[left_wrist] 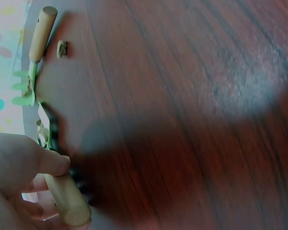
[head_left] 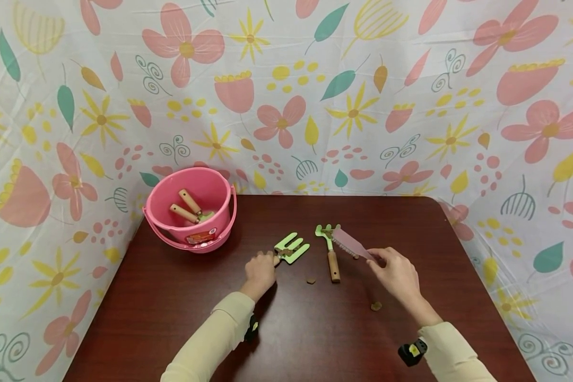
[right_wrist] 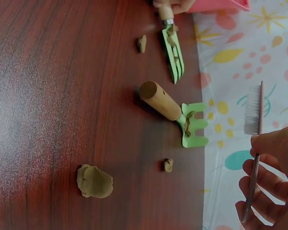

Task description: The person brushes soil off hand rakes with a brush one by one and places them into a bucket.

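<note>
In the head view my left hand [head_left: 260, 271] grips the wooden handle of a green hand fork [head_left: 292, 249], its prongs pointing away to the right. Brown clay-like bits cling to the fork, also visible in the right wrist view. My right hand [head_left: 396, 273] pinches the handle of a pink brush [head_left: 350, 243] with white bristles [right_wrist: 252, 110]. The brush head is raised near the prongs of a green hand rake [head_left: 333, 266], which lies on the table with brown bits on its head. Whether the bristles touch the rake cannot be told.
A pink bucket [head_left: 225, 220] stands at the back left of the dark wooden table [head_left: 315, 339], with two wooden-handled tools inside. Brown lumps lie loose: a larger one [right_wrist: 94, 181] at the right, smaller ones [head_left: 311, 280] near the tools. Flower-patterned cloth [head_left: 286, 63] hangs behind the table.
</note>
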Demonstrator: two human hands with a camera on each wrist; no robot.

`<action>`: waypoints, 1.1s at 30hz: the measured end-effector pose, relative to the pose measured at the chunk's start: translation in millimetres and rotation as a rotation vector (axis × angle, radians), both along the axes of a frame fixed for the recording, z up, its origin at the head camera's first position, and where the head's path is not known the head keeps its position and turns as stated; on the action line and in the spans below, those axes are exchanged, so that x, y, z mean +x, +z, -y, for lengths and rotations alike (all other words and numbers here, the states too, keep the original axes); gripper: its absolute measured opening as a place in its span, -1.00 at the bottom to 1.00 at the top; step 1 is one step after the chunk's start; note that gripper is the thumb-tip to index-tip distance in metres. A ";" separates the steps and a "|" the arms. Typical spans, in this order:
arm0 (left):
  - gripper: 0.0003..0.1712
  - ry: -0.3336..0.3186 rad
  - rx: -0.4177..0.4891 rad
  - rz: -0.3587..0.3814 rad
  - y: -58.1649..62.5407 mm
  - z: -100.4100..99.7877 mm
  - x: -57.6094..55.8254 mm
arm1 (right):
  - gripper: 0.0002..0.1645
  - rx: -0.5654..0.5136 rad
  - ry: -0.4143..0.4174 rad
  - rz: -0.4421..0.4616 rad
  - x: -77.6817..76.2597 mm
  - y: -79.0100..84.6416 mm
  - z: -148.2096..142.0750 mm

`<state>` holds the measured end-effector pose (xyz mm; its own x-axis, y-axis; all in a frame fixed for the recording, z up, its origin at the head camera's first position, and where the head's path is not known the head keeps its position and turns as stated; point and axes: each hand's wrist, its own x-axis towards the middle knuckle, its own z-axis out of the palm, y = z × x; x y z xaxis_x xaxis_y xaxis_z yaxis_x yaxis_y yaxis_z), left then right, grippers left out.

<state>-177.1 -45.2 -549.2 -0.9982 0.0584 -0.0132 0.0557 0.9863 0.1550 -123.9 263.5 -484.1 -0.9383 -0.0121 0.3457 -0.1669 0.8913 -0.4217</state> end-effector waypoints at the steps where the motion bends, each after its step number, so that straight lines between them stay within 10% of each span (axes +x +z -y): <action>1: -0.68 -0.005 -0.005 -0.005 0.2 1.5 -0.5 | -0.73 0.000 0.001 -0.001 -0.2 -0.2 0.5; 14: -0.62 -0.096 -0.096 -0.030 10.9 17.7 -3.4 | -0.73 0.006 0.015 0.006 -1.4 -3.8 10.2; 33: -0.75 -0.266 -0.130 -0.300 35.1 23.7 12.3 | -0.74 0.002 0.078 -0.001 -1.0 -1.1 24.9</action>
